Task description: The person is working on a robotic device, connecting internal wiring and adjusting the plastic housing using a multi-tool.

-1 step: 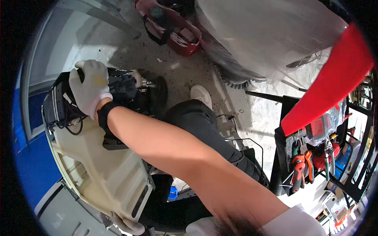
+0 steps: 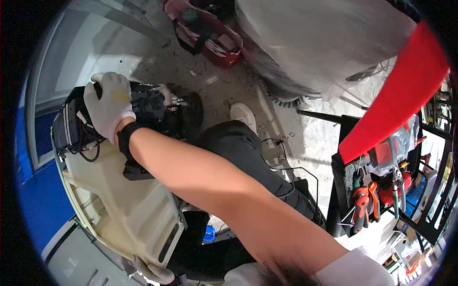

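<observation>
A cream moulded plastic shell (image 2: 138, 205) lies at the left, with a black mechanism and cables (image 2: 78, 124) at its far end. My right arm reaches across from the lower right. In a whitish glove, my right hand (image 2: 112, 100) is closed over the top of the black part, the thumb and fingers curled round it. A black band (image 2: 125, 140) circles that wrist. My left hand (image 2: 155, 272), also gloved, grips the shell's near edge at the bottom of the view; its fingers are partly hidden. What supports the shell underneath is hard to make out.
A tool cart (image 2: 336, 200) at the right holds pliers (image 2: 374, 200) and other hand tools, with a red strip (image 2: 400, 95) rising over it. A plastic-covered object (image 2: 324, 43) and a red bag (image 2: 222, 55) stand beyond. Black cable (image 2: 305, 169) runs beside my leg (image 2: 243, 152).
The view has shifted very slightly. Both hands keep their places on the shell and the black part.
</observation>
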Action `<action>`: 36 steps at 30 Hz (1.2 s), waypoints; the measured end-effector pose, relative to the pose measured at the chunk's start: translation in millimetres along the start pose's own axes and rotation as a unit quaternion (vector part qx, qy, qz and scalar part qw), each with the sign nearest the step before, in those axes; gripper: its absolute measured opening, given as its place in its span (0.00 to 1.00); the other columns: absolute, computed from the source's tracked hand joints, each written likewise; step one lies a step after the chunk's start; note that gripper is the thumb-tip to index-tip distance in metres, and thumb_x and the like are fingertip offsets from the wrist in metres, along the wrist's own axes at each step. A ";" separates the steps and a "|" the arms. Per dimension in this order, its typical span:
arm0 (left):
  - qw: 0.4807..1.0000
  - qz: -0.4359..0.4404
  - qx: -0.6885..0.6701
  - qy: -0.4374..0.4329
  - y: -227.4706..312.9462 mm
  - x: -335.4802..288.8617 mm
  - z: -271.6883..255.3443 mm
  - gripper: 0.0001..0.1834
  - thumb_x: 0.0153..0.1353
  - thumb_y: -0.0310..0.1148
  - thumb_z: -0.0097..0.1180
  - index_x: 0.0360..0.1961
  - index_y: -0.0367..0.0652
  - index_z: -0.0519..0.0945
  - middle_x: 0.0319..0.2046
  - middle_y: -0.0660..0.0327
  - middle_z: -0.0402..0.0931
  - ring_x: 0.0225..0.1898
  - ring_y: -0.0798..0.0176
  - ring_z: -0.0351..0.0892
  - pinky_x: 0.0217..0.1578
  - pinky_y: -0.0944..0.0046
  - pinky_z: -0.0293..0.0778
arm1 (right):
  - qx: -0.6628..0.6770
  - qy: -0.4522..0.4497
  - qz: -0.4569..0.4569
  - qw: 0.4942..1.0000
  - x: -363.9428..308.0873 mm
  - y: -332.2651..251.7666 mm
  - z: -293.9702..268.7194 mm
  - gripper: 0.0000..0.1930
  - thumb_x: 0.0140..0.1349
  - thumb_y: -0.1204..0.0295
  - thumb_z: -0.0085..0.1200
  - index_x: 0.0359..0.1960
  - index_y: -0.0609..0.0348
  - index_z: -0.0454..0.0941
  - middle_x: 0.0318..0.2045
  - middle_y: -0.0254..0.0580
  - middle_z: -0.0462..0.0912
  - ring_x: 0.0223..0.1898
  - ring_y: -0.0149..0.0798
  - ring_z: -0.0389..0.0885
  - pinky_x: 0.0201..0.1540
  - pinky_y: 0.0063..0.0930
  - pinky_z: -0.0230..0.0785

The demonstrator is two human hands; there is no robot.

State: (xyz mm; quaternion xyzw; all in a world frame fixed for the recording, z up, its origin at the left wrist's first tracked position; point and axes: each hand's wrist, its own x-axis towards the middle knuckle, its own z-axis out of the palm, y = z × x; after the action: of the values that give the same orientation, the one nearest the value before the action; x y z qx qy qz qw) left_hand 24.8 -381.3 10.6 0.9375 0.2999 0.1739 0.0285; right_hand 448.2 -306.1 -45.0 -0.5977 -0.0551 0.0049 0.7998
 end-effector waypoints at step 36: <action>0.997 0.064 0.000 -0.046 -9.4 5.1 -4.9 0.31 0.66 0.44 0.35 0.60 0.26 0.63 0.61 0.38 0.58 0.62 0.41 0.57 0.60 0.47 0.56 | -0.508 -0.179 0.685 0.492 -189.8 224.1 -628.2 0.21 0.60 0.56 0.45 0.47 0.59 0.75 0.46 0.49 0.79 0.48 0.47 0.78 0.47 0.38 0.69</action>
State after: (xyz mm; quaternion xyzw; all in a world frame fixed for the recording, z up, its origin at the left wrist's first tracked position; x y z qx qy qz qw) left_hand 21.8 -370.9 15.3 0.9618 0.2378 0.1320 0.0314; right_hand 331.6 -856.4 -450.6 -0.7366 0.2367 0.6289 0.0766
